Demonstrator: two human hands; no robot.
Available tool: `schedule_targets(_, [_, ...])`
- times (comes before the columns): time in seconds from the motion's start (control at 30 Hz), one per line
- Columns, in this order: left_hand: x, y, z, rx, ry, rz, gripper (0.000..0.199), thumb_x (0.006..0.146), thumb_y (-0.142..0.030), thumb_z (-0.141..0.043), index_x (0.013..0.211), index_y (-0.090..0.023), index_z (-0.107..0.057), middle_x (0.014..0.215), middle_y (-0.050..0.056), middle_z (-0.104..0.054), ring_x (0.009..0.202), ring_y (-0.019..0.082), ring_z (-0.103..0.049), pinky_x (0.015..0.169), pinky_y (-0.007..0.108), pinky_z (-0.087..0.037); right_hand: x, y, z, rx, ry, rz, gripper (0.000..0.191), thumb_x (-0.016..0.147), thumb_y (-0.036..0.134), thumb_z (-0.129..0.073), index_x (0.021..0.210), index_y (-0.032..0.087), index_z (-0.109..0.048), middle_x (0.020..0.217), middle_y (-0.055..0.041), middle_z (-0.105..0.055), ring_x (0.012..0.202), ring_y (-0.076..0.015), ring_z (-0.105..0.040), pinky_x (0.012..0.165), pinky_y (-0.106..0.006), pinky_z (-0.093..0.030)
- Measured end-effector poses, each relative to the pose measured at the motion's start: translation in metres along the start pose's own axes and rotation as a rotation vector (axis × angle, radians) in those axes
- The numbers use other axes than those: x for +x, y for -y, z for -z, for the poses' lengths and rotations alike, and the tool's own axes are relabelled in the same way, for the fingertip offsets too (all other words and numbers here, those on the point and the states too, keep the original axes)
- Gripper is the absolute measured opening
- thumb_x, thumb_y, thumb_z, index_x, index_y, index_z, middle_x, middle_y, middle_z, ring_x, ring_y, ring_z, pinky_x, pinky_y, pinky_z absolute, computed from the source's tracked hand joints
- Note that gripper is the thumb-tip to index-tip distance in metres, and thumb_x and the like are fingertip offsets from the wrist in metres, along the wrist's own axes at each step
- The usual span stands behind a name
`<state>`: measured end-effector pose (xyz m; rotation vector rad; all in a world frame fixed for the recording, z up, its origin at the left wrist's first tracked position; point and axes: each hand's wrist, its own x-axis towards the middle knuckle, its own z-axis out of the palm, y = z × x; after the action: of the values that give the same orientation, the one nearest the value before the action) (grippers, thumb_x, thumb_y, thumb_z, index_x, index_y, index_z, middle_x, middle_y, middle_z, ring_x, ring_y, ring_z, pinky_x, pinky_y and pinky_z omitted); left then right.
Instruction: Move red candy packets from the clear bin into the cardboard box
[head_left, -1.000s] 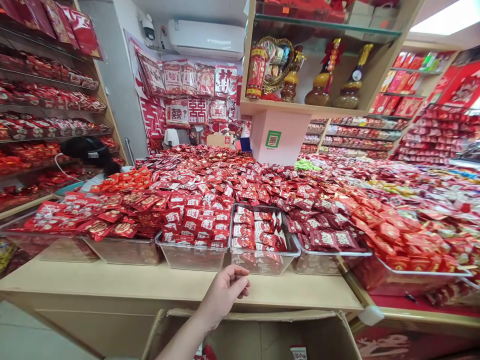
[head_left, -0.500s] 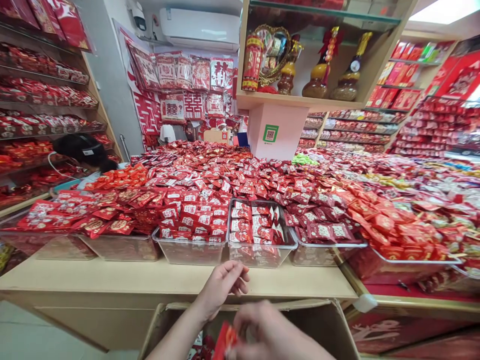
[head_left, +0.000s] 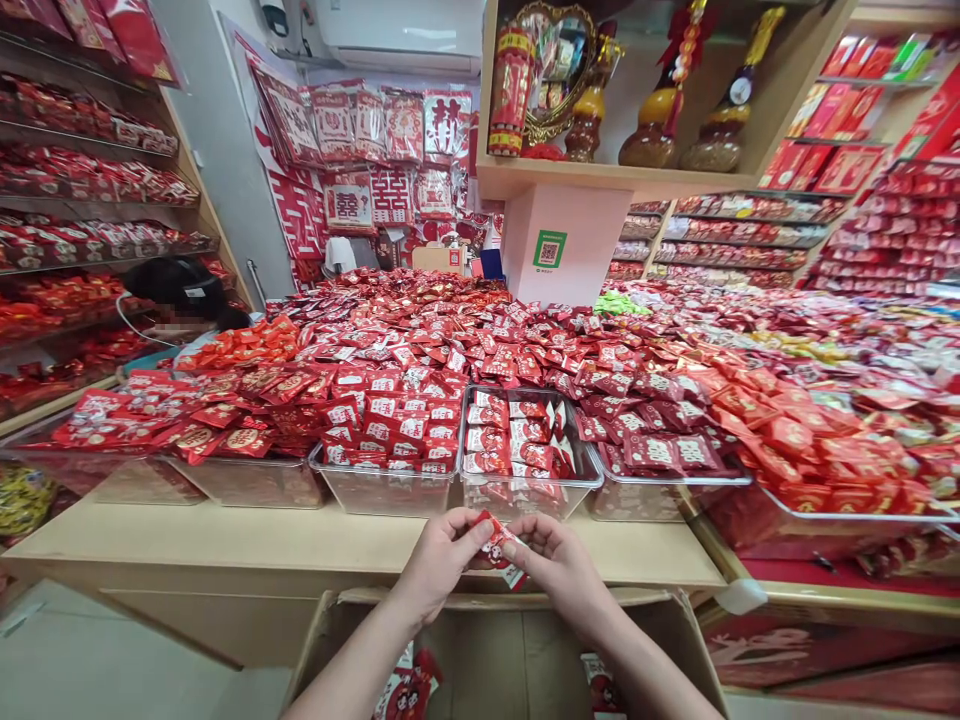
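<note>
My left hand and my right hand meet over the front edge of the wooden counter. Between them they pinch a small red and white packet, its lower end sticking out below the fingers. Under my forearms stands a cardboard box; red packets lie in it at the left, and another packet at the right. Just beyond my hands is a clear bin with red and white packets in rows.
More clear bins heaped with red packets line the counter on both sides. A person with dark hair is behind the heaps at the left. A display cabinet with bottles overhangs the middle. Stocked shelves stand at the left.
My right hand has risen from over the box to my left hand. Both now hold a packet, where before my left hand showed none. The view has shifted slightly.
</note>
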<state>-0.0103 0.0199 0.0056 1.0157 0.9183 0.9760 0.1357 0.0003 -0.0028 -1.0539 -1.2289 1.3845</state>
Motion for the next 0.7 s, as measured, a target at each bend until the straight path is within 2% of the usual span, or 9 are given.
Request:
schedule_targets(0.1, [-0.0005, -0.0001, -0.0011, -0.033, -0.031, -0.012, 0.021, 0.063, -0.034, -0.066, 0.070, -0.015, -0.061, 0.064, 0.000, -0.063, 0.059, 0.013, -0.057, 0.060, 0.026, -0.048, 0.0006, -0.0006, 0.0005, 0.024, -0.017, 0.009, 0.029, 0.063, 0.038, -0.064, 0.075, 0.016, -0.050, 0.067, -0.0004, -0.057, 0.062, -0.0123, -0.054, 0.058, -0.025, -0.044])
schedule_targets(0.2, [-0.0017, -0.0004, -0.0012, -0.042, -0.042, -0.030, 0.019, 0.065, -0.032, -0.064, 0.071, -0.015, -0.059, 0.066, -0.001, -0.064, 0.061, 0.013, -0.057, 0.061, 0.026, -0.048, -0.0008, -0.0033, -0.0005, 0.011, 0.003, 0.065, 0.033, 0.061, 0.031, -0.067, 0.083, 0.018, -0.048, 0.079, -0.0011, -0.056, 0.071, -0.0130, -0.055, 0.062, -0.025, -0.044])
schedule_targets(0.3, [-0.0031, -0.0010, -0.0011, -0.007, 0.014, -0.053, 0.018, 0.067, -0.028, -0.063, 0.080, -0.018, -0.056, 0.071, -0.001, -0.063, 0.066, 0.013, -0.058, 0.063, 0.025, -0.047, -0.0029, -0.0054, -0.0013, 0.004, -0.031, 0.114, 0.032, 0.062, 0.027, -0.066, 0.085, 0.019, -0.044, 0.080, -0.0005, -0.054, 0.071, -0.0123, -0.053, 0.063, -0.025, -0.044])
schedule_targets(0.43, [-0.0042, -0.0012, -0.0021, 0.069, 0.086, -0.069, 0.036, 0.062, -0.020, -0.068, 0.094, -0.019, -0.053, 0.079, 0.000, -0.062, 0.073, 0.013, -0.058, 0.068, 0.025, -0.045, -0.0042, -0.0041, -0.0015, 0.019, -0.136, 0.141, 0.033, 0.062, 0.029, -0.066, 0.084, 0.020, -0.043, 0.078, -0.0014, -0.054, 0.073, -0.0142, -0.054, 0.068, -0.028, -0.045])
schedule_targets(0.53, [-0.0047, -0.0013, -0.0025, 0.052, 0.106, -0.071, 0.029, 0.064, -0.022, -0.066, 0.090, -0.018, -0.054, 0.083, 0.002, -0.062, 0.074, 0.013, -0.057, 0.068, 0.025, -0.045, -0.0039, -0.0041, -0.0018, 0.080, -0.078, 0.119, 0.038, 0.060, 0.029, -0.068, 0.087, 0.020, -0.043, 0.085, -0.0030, -0.056, 0.077, -0.0156, -0.055, 0.070, -0.030, -0.046])
schedule_targets(0.6, [-0.0048, -0.0014, -0.0021, 0.059, 0.115, -0.076, 0.027, 0.064, -0.023, -0.066, 0.089, -0.019, -0.055, 0.084, 0.002, -0.062, 0.074, 0.013, -0.057, 0.067, 0.024, -0.044, -0.0037, -0.0057, -0.0022, 0.088, -0.032, 0.108, 0.036, 0.062, 0.031, -0.067, 0.086, 0.020, -0.044, 0.084, -0.0031, -0.057, 0.077, -0.0160, -0.056, 0.071, -0.031, -0.046])
schedule_targets(0.7, [-0.0045, -0.0011, -0.0006, 0.109, 0.137, -0.082, 0.025, 0.066, -0.027, -0.064, 0.090, -0.019, -0.058, 0.082, 0.001, -0.062, 0.072, 0.013, -0.055, 0.065, 0.023, -0.044, -0.0044, -0.0091, -0.0027, 0.036, -0.029, 0.119, 0.030, 0.066, 0.032, -0.063, 0.085, 0.019, -0.044, 0.081, -0.0033, -0.058, 0.077, -0.0160, -0.056, 0.071, -0.030, -0.046])
